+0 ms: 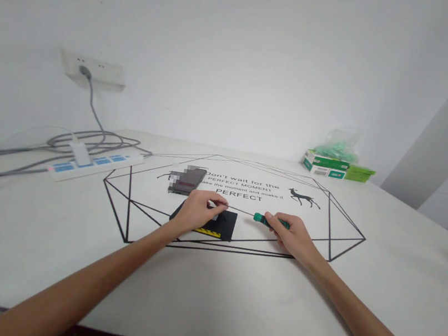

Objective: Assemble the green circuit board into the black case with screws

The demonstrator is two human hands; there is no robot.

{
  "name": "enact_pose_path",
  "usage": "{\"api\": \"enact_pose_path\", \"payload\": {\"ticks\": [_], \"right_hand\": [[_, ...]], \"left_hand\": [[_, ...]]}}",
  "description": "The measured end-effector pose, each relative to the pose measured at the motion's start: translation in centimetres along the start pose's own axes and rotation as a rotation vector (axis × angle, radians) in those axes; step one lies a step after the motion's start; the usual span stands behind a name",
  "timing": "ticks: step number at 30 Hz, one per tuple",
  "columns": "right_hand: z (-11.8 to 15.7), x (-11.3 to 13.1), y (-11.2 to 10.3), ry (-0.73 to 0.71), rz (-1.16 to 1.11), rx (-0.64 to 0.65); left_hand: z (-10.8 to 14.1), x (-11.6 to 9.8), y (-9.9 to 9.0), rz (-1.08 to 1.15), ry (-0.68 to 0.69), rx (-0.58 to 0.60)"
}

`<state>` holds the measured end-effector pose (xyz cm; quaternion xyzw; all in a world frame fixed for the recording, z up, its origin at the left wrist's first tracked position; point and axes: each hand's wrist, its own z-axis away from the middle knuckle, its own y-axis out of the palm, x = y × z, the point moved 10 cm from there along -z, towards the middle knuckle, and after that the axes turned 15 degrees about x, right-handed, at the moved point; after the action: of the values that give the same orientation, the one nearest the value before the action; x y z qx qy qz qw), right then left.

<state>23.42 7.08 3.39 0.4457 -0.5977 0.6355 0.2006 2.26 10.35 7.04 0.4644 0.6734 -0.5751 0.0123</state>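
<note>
So the screwdriver (261, 218) is the thing to look at here. It's in the right hand (290, 233), fingers wrapped around the green handle, with the thin shaft (243, 211) sticking out toward the left hand (199, 209). Long axis runs pretty much crosswise, right fingers to left fingertips, angled just slightly away from the person at the tip end. The right hand has the handle, but the left hand is way nearer the tip.

Left thumb and forefinger are pinched together right at the end of the shaft. Can't tell if they're gripping the tip itself or some tiny part, it's too small to make out.

The flat black case (229, 226) with a yellow-and-black strip (209, 232) lies under the left hand, sticking out toward the person from those fingertips. The left hand covers a good chunk of it, so that's the main thing blocking the view.

Just past the left knuckles there's a dark phone-like slab (190, 181), partly blurred. Farther out to the left of the left fingers sits a power strip (94, 164) with cables, and some green-and-white boxes (320, 161) are well beyond the right fingers.
</note>
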Motion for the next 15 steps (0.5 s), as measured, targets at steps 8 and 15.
{"api": "enact_pose_path", "payload": {"ticks": [8,15], "right_hand": [[0.29,0.21,-0.40,0.010,-0.013,-0.029],[0.37,0.61,-0.36,-0.004,0.062,-0.025]], "left_hand": [[0.05,0.13,-0.03,0.015,-0.035,-0.001],[0.08,0.12,-0.08,0.008,-0.034,-0.008]]}}
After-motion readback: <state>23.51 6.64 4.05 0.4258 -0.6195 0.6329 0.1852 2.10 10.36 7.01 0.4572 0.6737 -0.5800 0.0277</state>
